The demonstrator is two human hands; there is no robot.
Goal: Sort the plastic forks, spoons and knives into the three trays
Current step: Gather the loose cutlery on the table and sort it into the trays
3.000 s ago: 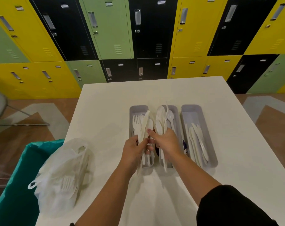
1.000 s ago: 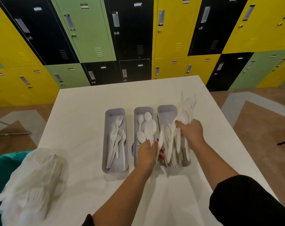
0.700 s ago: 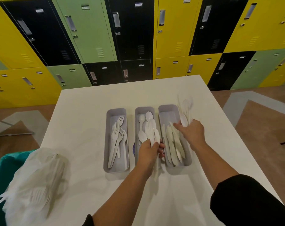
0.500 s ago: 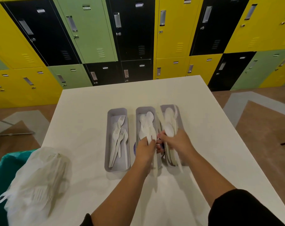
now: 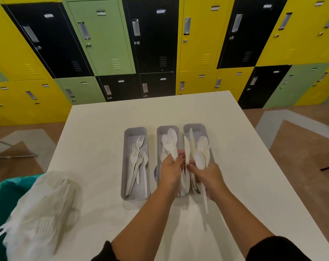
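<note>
Fingers: left hand (image 5: 170,171) is pinching a white fork (image 5: 169,147) above the middle tray (image 5: 166,129); right hand (image 5: 209,176) is clutching a bundle of cutlery (image 5: 199,159) over the right tray (image 5: 194,127).
Left tray (image 5: 135,130): forks (image 5: 137,162) are lying inside.
Trays: sitting side by side mid-table (image 5: 103,138).
Bag (image 5: 39,213): slumping at the table's near-left edge.

The white table (image 5: 103,129) is bare at the back, along the right side and near the front edge, so a hand could pass there. In the middle, 3 gray trays (image 5: 135,166) sit close side by side, with only thin gaps between them. Both hands (the left hand (image 5: 171,172) and the right hand (image 5: 210,178)) block the middle and right trays. A plastic bag (image 5: 39,213) fills the front left corner.
</note>
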